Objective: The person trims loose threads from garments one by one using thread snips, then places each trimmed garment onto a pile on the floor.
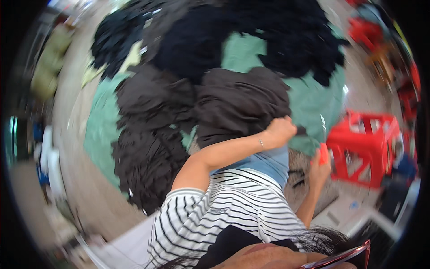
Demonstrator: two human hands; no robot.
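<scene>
A dark brown-grey garment (pixel 242 101) lies bunched over my lap in loose folds. My left arm reaches across my body, and my left hand (pixel 282 131) is closed in a fist on the garment's right edge; a small dark flap of cloth sticks out past the fist. Apart from the cloth, my right hand (pixel 319 169) grips red-handled scissors (pixel 323 153) by the handle. Their thin metal blade points up and away from me. The fingers of my right hand are partly blurred.
Piles of dark brown garments (pixel 152 134) lie to the left on a green sheet (pixel 101 130). Black garments (pixel 286 40) are heaped at the far side. A red plastic stool (pixel 365 148) stands close on the right. Yellowish bundles (pixel 51 62) line the far left.
</scene>
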